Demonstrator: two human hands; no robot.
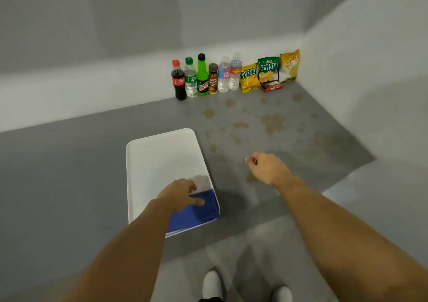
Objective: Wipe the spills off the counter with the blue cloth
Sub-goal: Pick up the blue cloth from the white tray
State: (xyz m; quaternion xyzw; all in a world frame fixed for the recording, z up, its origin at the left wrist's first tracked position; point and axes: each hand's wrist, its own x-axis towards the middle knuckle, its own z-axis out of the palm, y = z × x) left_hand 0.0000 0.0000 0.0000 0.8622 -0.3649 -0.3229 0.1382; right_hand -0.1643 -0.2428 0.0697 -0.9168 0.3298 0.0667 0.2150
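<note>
The blue cloth (194, 213) is lying in the near right corner of a white tray (162, 158), which is sitting flat on the grey worktop (69, 163) at about 6 o'clock from the row of bottles. The left hand (179, 194) is resting on the cloth's far left edge, its grip spread, with the fingers (196, 201) lying flat on the blue fabric and not closing around it. The right hand (268, 167) is hovering over the worktop at 3 o'clock of the tray, well apart from the cloth, its grip loosely curled with thumb and forefinger drawn near each other and nothing between them.

Brownish spills (272, 122) are spreading in patches and drops across the worktop from 12 to 2 o'clock of the tray, reaching toward the corner. Against the back wall a cola bottle (178, 82), a clear soda bottle (191, 82), a green soda bottle (202, 77), a small brown bottle (213, 79) and two water bottles (229, 75) are standing upright side by side. At 3 o'clock of them, three snack bags (268, 70) are leaning on the wall, with a small red packet (273, 86) lying in front. White shoes (212, 283) are showing at the bottom edge.
</note>
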